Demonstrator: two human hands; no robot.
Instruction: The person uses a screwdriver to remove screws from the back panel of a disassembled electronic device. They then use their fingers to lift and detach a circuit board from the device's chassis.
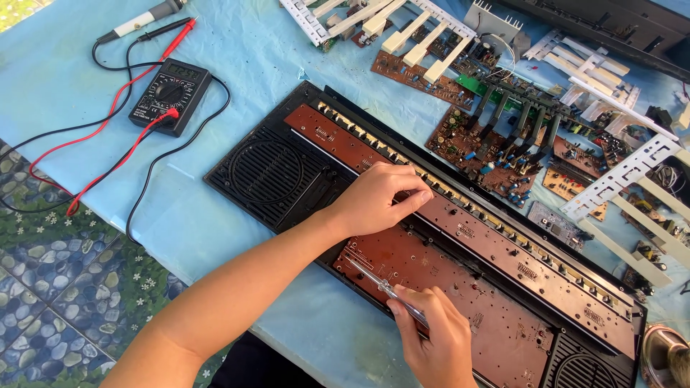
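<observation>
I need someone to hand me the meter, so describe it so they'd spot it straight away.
Start at the light blue table cover and look left of the long black keyboard casing. There lies the multimeter, a small black box with a round dial. Red and black test leads loop from it, unlike the brown circuit boards nearby.

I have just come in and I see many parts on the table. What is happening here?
A person works on an opened keyboard case on a blue table. The left hand rests on the brown circuit board. The right hand holds a screwdriver with its tip on the lower board. A multimeter lies nearby, untouched.
</observation>
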